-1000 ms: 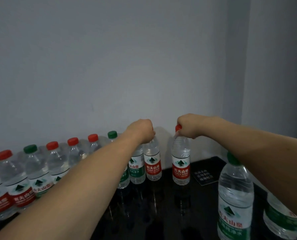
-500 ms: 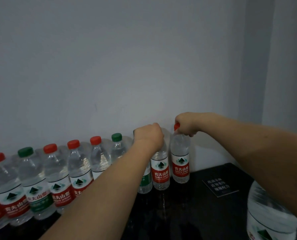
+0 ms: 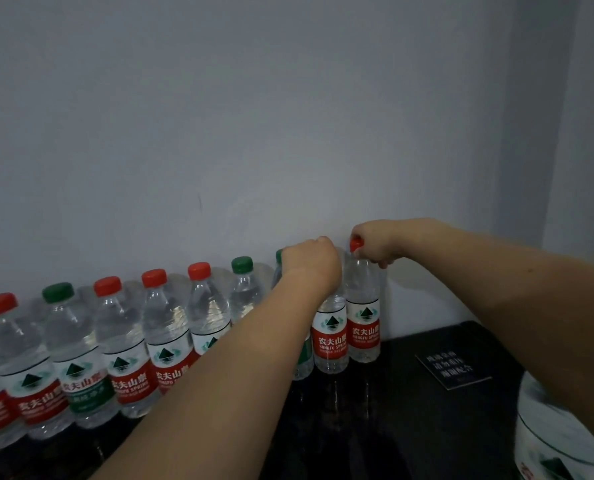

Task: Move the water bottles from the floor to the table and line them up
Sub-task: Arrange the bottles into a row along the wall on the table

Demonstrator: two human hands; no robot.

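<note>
- Right hand (image 3: 378, 242) fingers pinch the red cap (image 3: 356, 243) of the end bottle (image 3: 363, 317); left hand (image 3: 311, 263) is curled over the top of the next bottle (image 3: 330, 336), clamped on it.
- A second ago the end bottle stood apart to the right, with a gap; now it sits just beside, perhaps touching, its neighbour, both upright on the dark table (image 3: 409, 410) against the wall (image 3: 288, 116).
- That closes the line: the row (image 3: 122, 341) runs leftward, red and green caps mixed.
- My read is that these two are placed, and both hands can let go.
- One more bottle (image 3: 558, 441) stands near right, out of line; a small sign (image 3: 453, 370) lies right of the row.
</note>
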